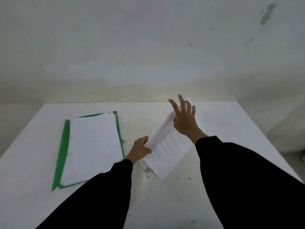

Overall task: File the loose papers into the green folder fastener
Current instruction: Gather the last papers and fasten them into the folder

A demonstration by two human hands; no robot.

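Two black sleeves (102, 195) reach over a smooth white table (231, 129) speckled with dark spots. The left hand (140, 149) pinches the left edge of the loose papers (168, 146), thin printed sheets curling upward, long axis running away and slightly right. Their number cannot be told. The right hand (184, 119), fingers spread straight, lies against their far part. To the left lies one flat green folder (63, 154), lengthwise near to far, bearing one white stack (92, 146).
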